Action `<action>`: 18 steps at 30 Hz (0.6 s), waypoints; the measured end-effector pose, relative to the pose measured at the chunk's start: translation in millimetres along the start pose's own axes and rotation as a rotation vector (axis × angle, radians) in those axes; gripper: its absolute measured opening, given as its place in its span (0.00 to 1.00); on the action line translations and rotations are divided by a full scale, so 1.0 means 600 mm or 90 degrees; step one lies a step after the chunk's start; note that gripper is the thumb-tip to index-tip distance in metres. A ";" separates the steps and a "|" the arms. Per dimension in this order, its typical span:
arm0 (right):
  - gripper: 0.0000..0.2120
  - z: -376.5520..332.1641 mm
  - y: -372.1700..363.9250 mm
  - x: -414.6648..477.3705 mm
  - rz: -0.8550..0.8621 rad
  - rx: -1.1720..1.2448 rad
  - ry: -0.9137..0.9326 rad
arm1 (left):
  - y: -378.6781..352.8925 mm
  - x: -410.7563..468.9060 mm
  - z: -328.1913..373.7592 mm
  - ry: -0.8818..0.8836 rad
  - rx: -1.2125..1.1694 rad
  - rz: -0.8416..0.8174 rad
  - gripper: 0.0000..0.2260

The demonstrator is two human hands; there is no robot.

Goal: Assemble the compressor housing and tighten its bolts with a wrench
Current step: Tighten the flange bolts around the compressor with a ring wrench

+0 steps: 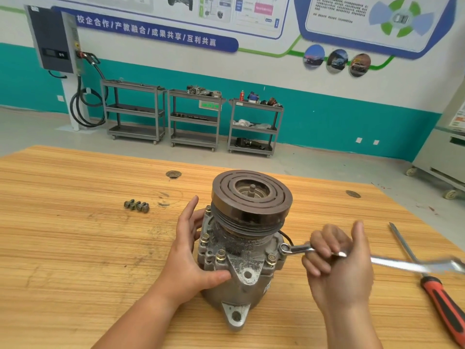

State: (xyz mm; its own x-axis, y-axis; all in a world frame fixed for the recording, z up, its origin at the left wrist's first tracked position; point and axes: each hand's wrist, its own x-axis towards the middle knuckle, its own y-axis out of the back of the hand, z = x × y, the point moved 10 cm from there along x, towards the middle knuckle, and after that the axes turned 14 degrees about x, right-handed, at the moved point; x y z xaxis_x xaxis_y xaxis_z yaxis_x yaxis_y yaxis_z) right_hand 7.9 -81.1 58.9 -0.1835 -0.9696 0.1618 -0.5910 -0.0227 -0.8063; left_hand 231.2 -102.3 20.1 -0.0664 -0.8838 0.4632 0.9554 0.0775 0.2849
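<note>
The grey compressor housing [241,278] stands upright on the wooden table [75,235], its dark grooved pulley [251,195] on top. Several bolts sit in its flange, one at the front [221,254]. My left hand [191,258] holds the housing's left side, thumb across the front. My right hand [337,263] grips a silver wrench [299,249] whose ring end sits on a bolt at the housing's right side; the wrench's far end sticks out to the right, blurred.
Several loose bolts [137,205] lie on the table to the left. A screwdriver with a red and black handle [442,306] lies at the right edge. Beyond the table stand three grey shelf carts [193,119] along a teal wall.
</note>
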 end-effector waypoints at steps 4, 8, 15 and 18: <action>0.18 -0.014 -0.007 -0.073 -0.021 -0.076 0.207 | 0.001 0.000 0.001 0.005 -0.001 0.006 0.55; 0.20 -0.024 -0.020 -0.096 -0.055 -0.096 0.227 | 0.001 0.000 0.000 0.002 0.001 0.004 0.55; 0.24 -0.065 -0.057 -0.107 -0.170 -0.165 0.255 | 0.002 0.000 0.001 -0.002 -0.009 0.010 0.55; 0.21 -0.069 -0.100 -0.081 -0.356 0.183 0.075 | 0.001 0.000 0.003 -0.001 -0.009 0.016 0.55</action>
State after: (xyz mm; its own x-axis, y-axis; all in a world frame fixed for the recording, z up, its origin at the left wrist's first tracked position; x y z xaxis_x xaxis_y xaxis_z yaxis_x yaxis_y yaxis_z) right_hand 19.8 -22.8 122.9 -0.0037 -0.7592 0.6508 -0.3914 -0.5978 -0.6996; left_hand 231.4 -101.3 21.9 -0.0436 -0.8807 0.4717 0.9605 0.0929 0.2622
